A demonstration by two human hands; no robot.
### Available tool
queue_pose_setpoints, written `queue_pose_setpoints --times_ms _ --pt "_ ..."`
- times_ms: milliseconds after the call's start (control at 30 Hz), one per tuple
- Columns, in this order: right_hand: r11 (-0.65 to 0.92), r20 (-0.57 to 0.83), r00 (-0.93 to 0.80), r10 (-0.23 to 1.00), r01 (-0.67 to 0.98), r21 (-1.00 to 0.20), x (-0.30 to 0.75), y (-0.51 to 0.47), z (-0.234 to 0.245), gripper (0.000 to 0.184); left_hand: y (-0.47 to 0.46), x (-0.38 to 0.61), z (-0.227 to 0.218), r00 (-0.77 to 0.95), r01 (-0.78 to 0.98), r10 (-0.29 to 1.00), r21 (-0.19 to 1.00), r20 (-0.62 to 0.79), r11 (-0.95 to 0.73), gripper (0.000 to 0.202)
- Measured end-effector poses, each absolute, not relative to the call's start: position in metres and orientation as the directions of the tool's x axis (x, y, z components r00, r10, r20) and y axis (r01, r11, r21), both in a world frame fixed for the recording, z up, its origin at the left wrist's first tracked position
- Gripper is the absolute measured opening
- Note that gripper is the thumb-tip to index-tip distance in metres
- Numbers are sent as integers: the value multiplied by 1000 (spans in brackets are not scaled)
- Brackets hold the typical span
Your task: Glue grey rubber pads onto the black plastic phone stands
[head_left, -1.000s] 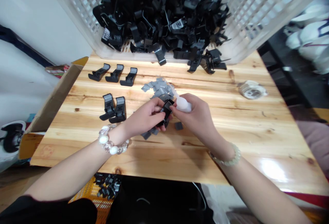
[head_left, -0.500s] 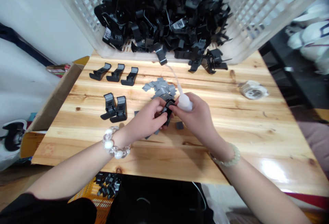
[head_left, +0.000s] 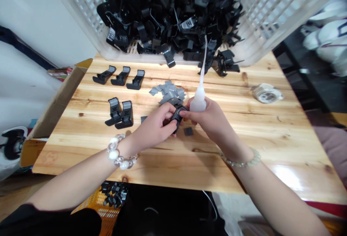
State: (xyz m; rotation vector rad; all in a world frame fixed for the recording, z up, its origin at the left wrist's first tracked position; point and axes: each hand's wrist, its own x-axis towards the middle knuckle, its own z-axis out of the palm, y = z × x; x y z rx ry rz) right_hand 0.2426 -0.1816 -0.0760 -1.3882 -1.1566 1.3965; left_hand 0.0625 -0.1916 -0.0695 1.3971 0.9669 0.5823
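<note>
My left hand [head_left: 155, 125] is closed around a small black plastic clip [head_left: 177, 115] just above the wooden table [head_left: 271, 127]. My right hand [head_left: 210, 118] grips a white squeeze bottle [head_left: 199, 100] whose long thin nozzle points up and away; its fingertips also touch the clip. A pile of small grey pads [head_left: 169, 93] lies just behind the hands, and one dark pad [head_left: 188, 131] lies below them.
A white slatted crate [head_left: 260, 19] lying on its side at the back spills many black clips [head_left: 173, 15]. Three clips [head_left: 119, 76] stand in a row at left, two more [head_left: 120, 111] nearer. A tape roll [head_left: 266, 93] lies at right. A cardboard box [head_left: 54, 109] borders the left edge.
The bottle in my right hand has swung upright, its nozzle moving from pointing left and back to pointing nearly straight up. My left hand keeps hold of the clip.
</note>
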Motion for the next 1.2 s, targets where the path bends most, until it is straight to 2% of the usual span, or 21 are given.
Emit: queue_pose_setpoints --times_ms 867,1200 --pt "-202 -203 -7 979 82 -976 240 -186 -67 33 -190 62 -70 537 160 813 973 -226 164 10" --pt "-204 -207 -70 976 52 -978 239 -187 -64 32 -186 58 -69 559 115 786 964 -263 241 7"
